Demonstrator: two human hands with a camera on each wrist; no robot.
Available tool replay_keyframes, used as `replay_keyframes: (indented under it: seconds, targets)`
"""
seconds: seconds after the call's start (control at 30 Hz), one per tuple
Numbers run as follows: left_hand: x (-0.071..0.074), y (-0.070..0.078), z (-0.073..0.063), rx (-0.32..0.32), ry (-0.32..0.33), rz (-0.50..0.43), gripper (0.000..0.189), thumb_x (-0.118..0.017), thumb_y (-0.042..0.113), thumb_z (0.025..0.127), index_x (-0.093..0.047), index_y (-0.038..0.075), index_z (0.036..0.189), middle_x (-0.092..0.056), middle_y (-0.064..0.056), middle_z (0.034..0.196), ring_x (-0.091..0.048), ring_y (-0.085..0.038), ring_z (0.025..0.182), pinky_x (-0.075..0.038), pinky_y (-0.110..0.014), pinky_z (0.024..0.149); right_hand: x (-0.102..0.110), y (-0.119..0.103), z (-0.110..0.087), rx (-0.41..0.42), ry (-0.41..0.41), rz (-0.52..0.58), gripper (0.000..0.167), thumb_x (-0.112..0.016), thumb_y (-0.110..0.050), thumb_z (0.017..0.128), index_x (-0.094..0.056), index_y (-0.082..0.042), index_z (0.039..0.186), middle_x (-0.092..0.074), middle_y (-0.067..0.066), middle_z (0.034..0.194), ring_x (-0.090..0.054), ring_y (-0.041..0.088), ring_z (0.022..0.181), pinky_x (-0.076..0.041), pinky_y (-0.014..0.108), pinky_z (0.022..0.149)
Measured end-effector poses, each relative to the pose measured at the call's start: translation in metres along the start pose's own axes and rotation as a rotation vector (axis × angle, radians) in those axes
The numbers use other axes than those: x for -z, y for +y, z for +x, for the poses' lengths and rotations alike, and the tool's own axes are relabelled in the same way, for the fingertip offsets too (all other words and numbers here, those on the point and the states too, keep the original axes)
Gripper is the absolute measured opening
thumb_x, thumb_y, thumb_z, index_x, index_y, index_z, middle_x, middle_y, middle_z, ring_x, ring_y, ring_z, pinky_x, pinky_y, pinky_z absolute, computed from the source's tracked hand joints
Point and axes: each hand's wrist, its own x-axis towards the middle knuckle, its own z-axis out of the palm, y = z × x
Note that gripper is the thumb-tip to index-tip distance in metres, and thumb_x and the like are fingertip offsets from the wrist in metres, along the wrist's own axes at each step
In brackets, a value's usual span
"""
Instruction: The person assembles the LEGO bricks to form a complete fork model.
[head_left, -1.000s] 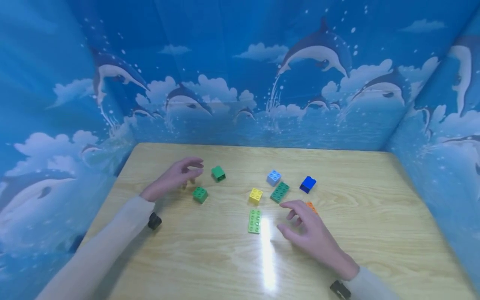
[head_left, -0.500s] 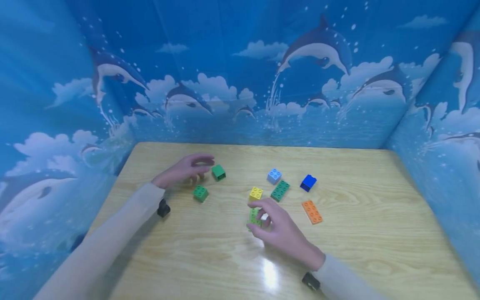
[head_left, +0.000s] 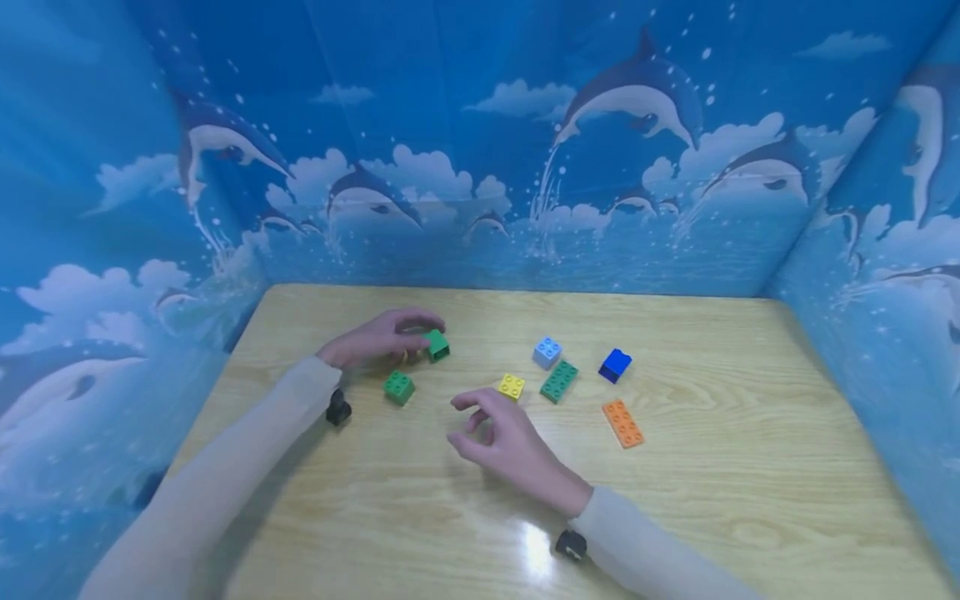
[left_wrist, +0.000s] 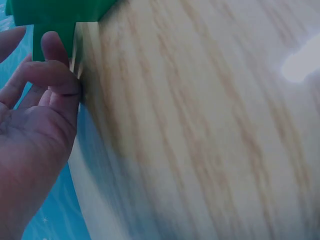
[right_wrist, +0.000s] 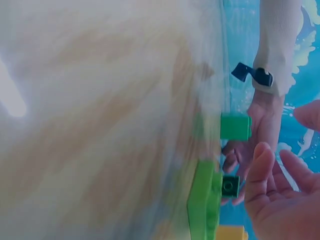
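Note:
My left hand point(head_left: 386, 335) reaches around a green brick point(head_left: 438, 346) lying tipped on its side, thumb overlapping its left edge and index finger behind it. In the left wrist view fingertips point(left_wrist: 52, 42) lie right at that brick, with a gap between them. A second green brick point(head_left: 399, 387), studs up, sits just in front of this hand. My right hand point(head_left: 510, 442) hovers with bent, spread fingers and nothing between them. It hides the light green brick point(right_wrist: 202, 202) from the head view. A yellow brick point(head_left: 512, 386) lies just beyond its knuckles.
Right of the yellow brick lie a dark green long brick point(head_left: 559, 382), a light blue brick point(head_left: 547, 352), a dark blue brick point(head_left: 615, 365) on its side and an orange brick point(head_left: 622, 423). A dolphin-print curtain point(head_left: 480, 250) surrounds the wooden table point(head_left: 750, 467).
My left hand has moved right to the tipped green brick. My right hand has swept left over the light green brick, uncovering the orange brick. The bricks stay in place.

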Motion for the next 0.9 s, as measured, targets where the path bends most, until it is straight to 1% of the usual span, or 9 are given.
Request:
replay_keyframes:
  seconds: [0.17,0.3,0.4,0.53,0.63,0.77,0.8,0.83,0.9]
  targets:
    - [-0.001,0.003,0.002,0.027,0.000,-0.016,0.049,-0.069,0.034,0.109,-0.060,0.019,0.155,-0.064,-0.005,0.143,-0.058,-0.027,0.075,-0.052,-0.034,0.064,-0.012,-0.003,0.011,-0.053,0.010,0.030,0.047,-0.081,-0.018,0.099,-0.064,-0.005,0.141,-0.067,0.011,0.138,-0.069,0.019,0.105,-0.063,0.036,0.086]
    - [-0.002,0.004,0.004,0.030,-0.004,-0.005,0.047,-0.071,0.032,0.109,-0.062,0.020,0.153,-0.065,-0.004,0.141,-0.054,-0.025,0.069,-0.049,-0.031,0.060,-0.020,-0.005,0.022,-0.128,0.026,0.058,0.051,-0.082,-0.025,0.099,-0.063,-0.007,0.143,-0.066,0.009,0.141,-0.070,0.015,0.106,-0.061,0.032,0.087]
    - [-0.003,0.002,0.005,0.014,-0.015,0.010,0.047,-0.072,0.033,0.108,-0.062,0.021,0.152,-0.064,-0.002,0.144,-0.056,-0.025,0.072,-0.051,-0.032,0.064,-0.025,-0.007,0.028,-0.180,0.041,0.088,0.054,-0.082,-0.027,0.099,-0.062,-0.009,0.145,-0.065,0.007,0.143,-0.069,0.014,0.106,-0.061,0.031,0.087]
    - [-0.001,-0.004,0.003,-0.023,-0.024,0.024,0.048,-0.072,0.033,0.108,-0.061,0.019,0.153,-0.062,-0.002,0.149,-0.060,-0.029,0.076,-0.055,-0.035,0.069,-0.032,-0.005,0.036,-0.218,0.061,0.120,0.057,-0.084,-0.027,0.098,-0.061,-0.008,0.146,-0.064,0.006,0.144,-0.069,0.015,0.107,-0.061,0.032,0.088]
    - [0.001,-0.006,-0.001,-0.040,-0.023,0.024,0.048,-0.071,0.031,0.109,-0.060,0.018,0.154,-0.061,-0.004,0.151,-0.060,-0.030,0.073,-0.056,-0.036,0.068,-0.039,-0.004,0.040,-0.244,0.073,0.143,0.058,-0.085,-0.028,0.097,-0.061,-0.008,0.146,-0.064,0.005,0.144,-0.069,0.016,0.107,-0.061,0.031,0.088]
    - [0.001,-0.007,-0.006,-0.042,-0.018,0.015,0.047,-0.070,0.029,0.109,-0.060,0.016,0.154,-0.059,-0.006,0.153,-0.059,-0.028,0.070,-0.056,-0.035,0.066,-0.049,-0.002,0.046,-0.270,0.095,0.174,0.059,-0.086,-0.025,0.096,-0.061,-0.007,0.146,-0.063,0.006,0.145,-0.069,0.018,0.108,-0.061,0.031,0.088]
    - [0.001,-0.007,-0.007,-0.043,-0.011,0.018,0.047,-0.071,0.028,0.109,-0.060,0.015,0.153,-0.059,-0.007,0.154,-0.062,-0.027,0.074,-0.056,-0.035,0.069,-0.051,-0.002,0.048,-0.273,0.101,0.179,0.060,-0.086,-0.024,0.095,-0.061,-0.006,0.146,-0.063,0.007,0.146,-0.069,0.019,0.108,-0.061,0.030,0.088]
    - [0.000,-0.008,-0.007,-0.043,-0.002,0.018,0.047,-0.072,0.027,0.109,-0.061,0.014,0.153,-0.060,-0.008,0.153,-0.062,-0.026,0.074,-0.056,-0.035,0.069,-0.054,-0.002,0.050,-0.275,0.109,0.183,0.061,-0.087,-0.023,0.095,-0.060,-0.005,0.147,-0.062,0.008,0.147,-0.070,0.020,0.109,-0.061,0.030,0.088]
    - [-0.001,-0.009,-0.008,-0.043,0.019,0.021,0.046,-0.073,0.023,0.108,-0.062,0.012,0.152,-0.060,-0.010,0.153,-0.066,-0.028,0.085,-0.057,-0.038,0.076,-0.058,-0.002,0.053,-0.282,0.126,0.184,0.062,-0.087,-0.021,0.094,-0.060,-0.003,0.147,-0.062,0.009,0.147,-0.070,0.020,0.109,-0.061,0.029,0.088]
